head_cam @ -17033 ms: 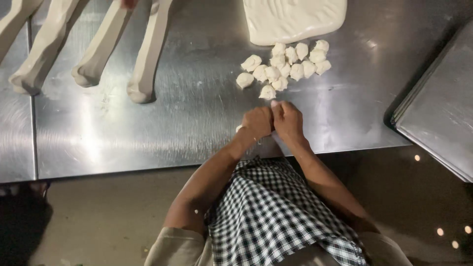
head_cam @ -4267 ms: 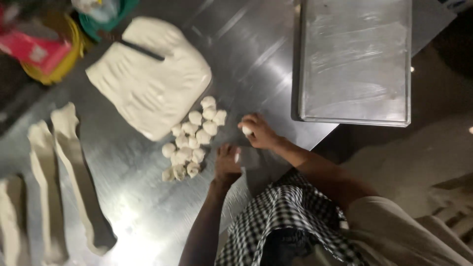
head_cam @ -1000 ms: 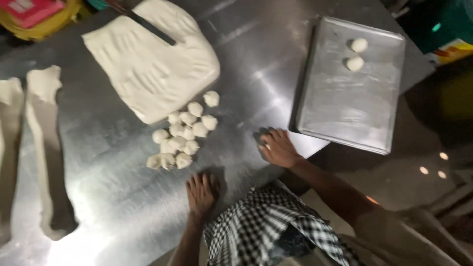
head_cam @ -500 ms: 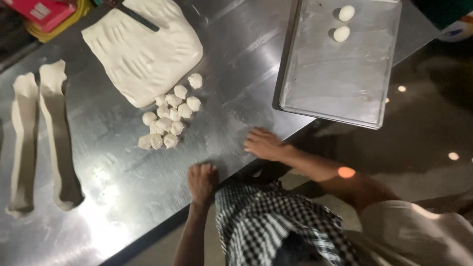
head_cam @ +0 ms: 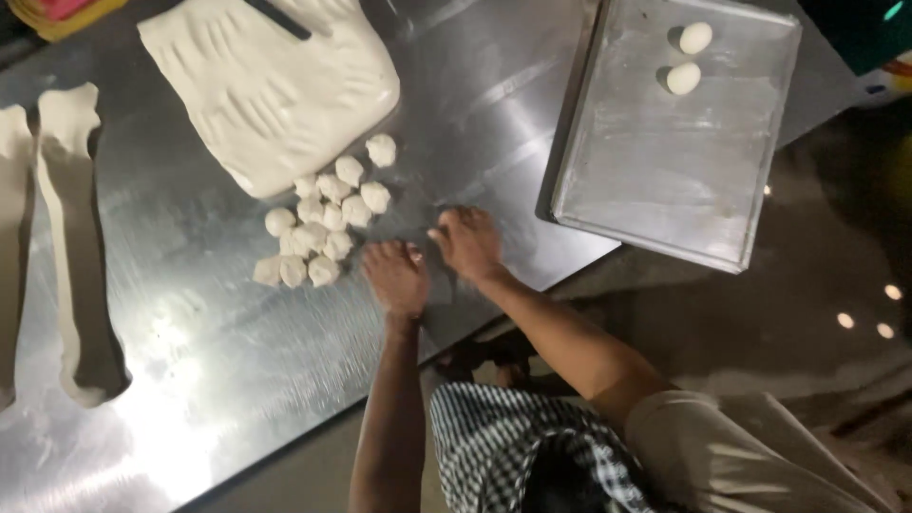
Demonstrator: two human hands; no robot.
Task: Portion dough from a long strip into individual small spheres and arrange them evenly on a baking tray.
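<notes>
My left hand lies palm down on the steel table, its fingers just right of a pile of several small white dough pieces. My right hand rests palm down beside it, fingers pointing toward the pile, with nothing visible in it. A large flattened slab of dough with finger marks lies behind the pile. A metal baking tray sits to the right, with two smooth dough balls in its far corner.
Long strips of dough lie at the left of the table. A dark tool rests on the slab. A yellow container stands at the far left corner. The table's front edge runs diagonally under my forearms.
Both hands have moved up the table toward the dough pile and closer together; the left hand came off the front edge. The view has shifted slightly.
</notes>
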